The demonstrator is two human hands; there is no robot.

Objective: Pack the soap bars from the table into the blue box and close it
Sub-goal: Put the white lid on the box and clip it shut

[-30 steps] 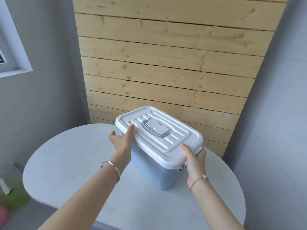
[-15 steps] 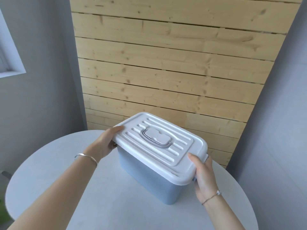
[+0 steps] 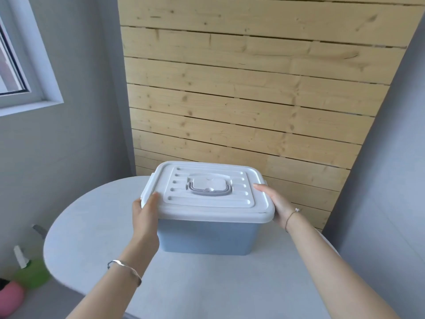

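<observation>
The blue box stands on the round grey table, its long side square to me. A white ribbed lid with a flat grey handle lies flat on top and covers the opening. My left hand grips the box's left end, thumb up on the lid's edge. My right hand holds the right end, fingers along the lid's rim. No soap bars are in view; the box's inside is hidden by the lid.
A wooden plank wall rises just behind the table. Grey walls stand on both sides, with a window at the left. On the floor at lower left lie a green object and a pink one.
The box has been turned from a diagonal pose to square with me. My left hand slid from the far left corner to the left end; my right hand shifted to the right end.
</observation>
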